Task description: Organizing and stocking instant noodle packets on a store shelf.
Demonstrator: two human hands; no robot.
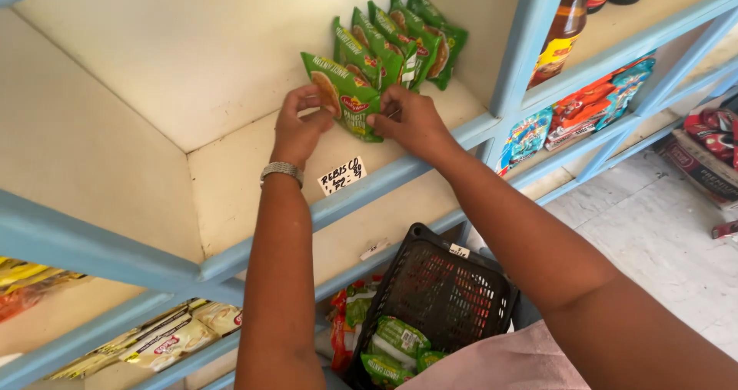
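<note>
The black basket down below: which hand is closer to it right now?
Neither clearly: both hands are up on the shelf, well above the black basket. The left hand and right hand each grip the front green packet from opposite sides.

From my remote feed I assess the premises as a small retail shop, of the grocery or corner-store kind. Evidence: cream shelving with a pale blue frame (400, 176) divided into open compartments, each stocked with multiples of one product. I note a row of identical green snack packets (388, 51) standing front to back, bottles of amber liquid (565, 25) in the next bay, and blue and red sachets (588, 109) below them. A handwritten paper price tag (342, 175) is fixed near the shelf edge. A black plastic basket (446, 290) holding more green packets sits below. Further packaged goods lie on the tiled floor (661, 244) at right
</note>
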